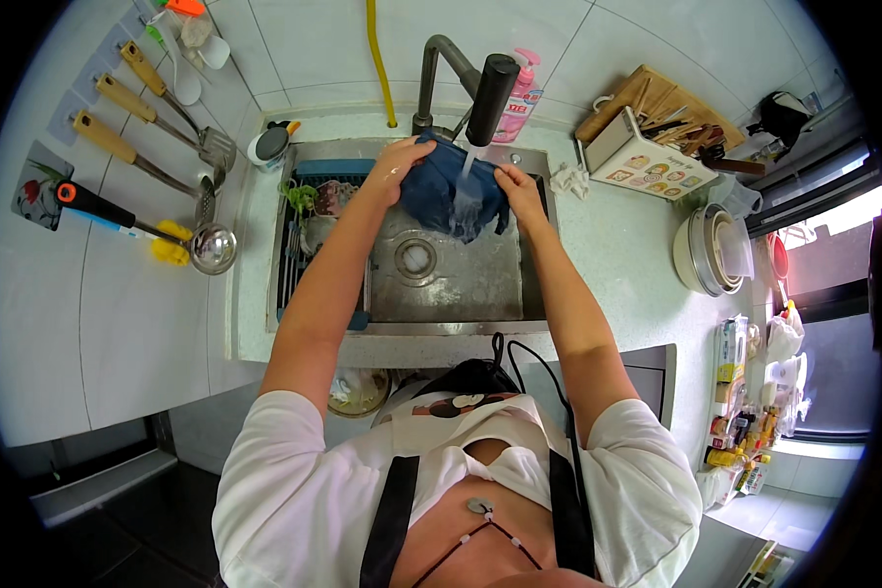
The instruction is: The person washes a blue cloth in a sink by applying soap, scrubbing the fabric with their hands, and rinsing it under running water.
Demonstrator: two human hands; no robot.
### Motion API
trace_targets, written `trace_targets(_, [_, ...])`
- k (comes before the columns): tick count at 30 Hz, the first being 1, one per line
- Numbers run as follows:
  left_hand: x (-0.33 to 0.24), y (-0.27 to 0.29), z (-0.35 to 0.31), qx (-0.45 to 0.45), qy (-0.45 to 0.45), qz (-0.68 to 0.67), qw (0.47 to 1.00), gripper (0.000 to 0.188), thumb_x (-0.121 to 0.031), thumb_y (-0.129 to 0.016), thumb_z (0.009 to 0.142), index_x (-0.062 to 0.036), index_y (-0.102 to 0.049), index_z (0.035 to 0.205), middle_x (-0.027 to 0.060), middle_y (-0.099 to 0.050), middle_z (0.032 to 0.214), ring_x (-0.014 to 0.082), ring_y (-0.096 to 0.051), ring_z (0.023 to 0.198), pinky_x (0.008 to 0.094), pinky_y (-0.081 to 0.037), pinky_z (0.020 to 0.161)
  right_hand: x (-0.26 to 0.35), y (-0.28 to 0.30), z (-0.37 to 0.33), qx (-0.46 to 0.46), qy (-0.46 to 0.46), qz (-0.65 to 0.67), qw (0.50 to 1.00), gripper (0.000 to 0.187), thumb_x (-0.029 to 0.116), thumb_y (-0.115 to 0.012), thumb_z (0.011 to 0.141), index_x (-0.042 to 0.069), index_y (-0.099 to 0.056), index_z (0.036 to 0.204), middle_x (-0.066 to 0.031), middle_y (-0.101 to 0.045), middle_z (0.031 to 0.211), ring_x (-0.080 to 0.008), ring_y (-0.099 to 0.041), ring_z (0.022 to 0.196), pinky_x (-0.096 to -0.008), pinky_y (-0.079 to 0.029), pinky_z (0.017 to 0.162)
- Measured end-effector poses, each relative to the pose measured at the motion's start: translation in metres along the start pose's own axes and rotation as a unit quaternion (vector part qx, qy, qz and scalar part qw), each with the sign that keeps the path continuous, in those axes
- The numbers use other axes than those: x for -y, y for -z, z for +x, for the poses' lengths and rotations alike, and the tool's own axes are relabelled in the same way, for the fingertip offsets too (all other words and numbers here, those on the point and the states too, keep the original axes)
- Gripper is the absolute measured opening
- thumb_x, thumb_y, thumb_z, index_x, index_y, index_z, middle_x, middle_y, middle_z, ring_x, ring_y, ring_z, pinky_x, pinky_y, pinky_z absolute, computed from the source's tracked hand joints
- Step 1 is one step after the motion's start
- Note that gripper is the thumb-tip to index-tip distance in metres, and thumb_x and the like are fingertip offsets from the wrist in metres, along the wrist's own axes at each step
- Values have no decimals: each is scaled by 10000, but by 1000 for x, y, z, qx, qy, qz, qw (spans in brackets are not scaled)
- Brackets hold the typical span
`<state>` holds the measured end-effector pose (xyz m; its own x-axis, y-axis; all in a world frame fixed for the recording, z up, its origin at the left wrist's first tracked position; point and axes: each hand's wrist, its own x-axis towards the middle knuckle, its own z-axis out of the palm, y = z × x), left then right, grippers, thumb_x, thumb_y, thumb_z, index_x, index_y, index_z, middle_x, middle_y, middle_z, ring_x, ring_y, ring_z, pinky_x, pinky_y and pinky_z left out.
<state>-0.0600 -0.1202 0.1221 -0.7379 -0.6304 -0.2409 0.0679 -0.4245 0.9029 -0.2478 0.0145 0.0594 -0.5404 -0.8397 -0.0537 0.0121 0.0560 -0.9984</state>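
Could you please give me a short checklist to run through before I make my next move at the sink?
1. Left grip on the blue cloth: ok, it holds the upper left part.
2. Right grip on the cloth: ok, it holds the right side.
3. Water from the faucet reaching the cloth: ok, the stream lands on it.
4. Cloth apart from the leafy greens: ok, they lie farther left, beyond the left forearm.
5. Sink drain running freely: cannot tell, though the cloth does not cover it.
6. Cloth rinsed clean: cannot tell from this view.
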Motion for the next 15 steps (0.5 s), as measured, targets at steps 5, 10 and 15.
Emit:
trace_targets(5, [-7,-10,4,-13,-110,197,974,208,-261,-556,819,-83,-580,925,-50,-418,577,45,-368,516,219,-290,447,-7,4,-1,-40,29,-34,998,196,199,-561,810,29,-605,897,45,-525,693,-47,-451,645,-182,-358,601])
trace_targets(10, [-2,-10,3,-46,-120,165,978,199,-262,-544,829,-71,-585,866,-50,-412,577,48,-365,511,200,-288,459,-1,1,-2,-36,37,-55,997,208,205,-557,809,20,-597,896,38,-522,681,-52,-446,632,-188,-356,595])
trace_targets(15, [18,11,23,-72,-193,207,956,187,-247,-537,832,-66,-577,802,-56,-407,593,52,-362,535,207,-306,489,9,1,0,-25,66,-141,988,223,222,-507,831,13,-570,875,17,-532,733,-92,-457,686,-221,-372,654])
